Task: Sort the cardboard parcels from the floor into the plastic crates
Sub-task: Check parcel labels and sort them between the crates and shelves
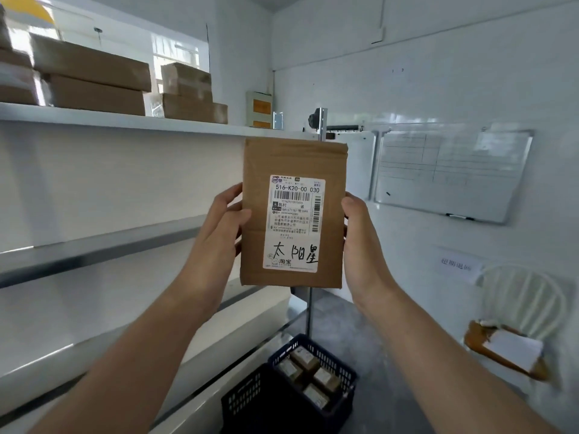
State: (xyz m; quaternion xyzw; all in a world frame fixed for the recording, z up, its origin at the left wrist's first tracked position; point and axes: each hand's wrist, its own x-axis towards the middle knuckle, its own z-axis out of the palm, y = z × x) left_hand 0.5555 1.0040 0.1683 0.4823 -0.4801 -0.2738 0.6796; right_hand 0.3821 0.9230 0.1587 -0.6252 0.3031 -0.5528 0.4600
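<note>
Left hand (pixel 219 227) and right hand (pixel 360 239) clamp the labelled cardboard parcel (pixel 257 195) upright; blue crate (pixel 338 364) at six o'clock.

Your left hand (pixel 219 228) and right hand (pixel 360 242) are bare: no gloves, rings or watch. Both forearms are uncovered as far as you can see them, with no sleeve in view. Your fingers (pixel 230 195) carry short, plain nails.

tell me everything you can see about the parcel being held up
The cardboard parcel is flat, brown and rectangular, held upright with its face to the camera. A white shipping label with barcodes, printed text and black handwritten characters covers its lower middle. A faint crease crosses near the top. The left hand grips its left edge, the right hand its right edge; nothing else touches it.
</note>
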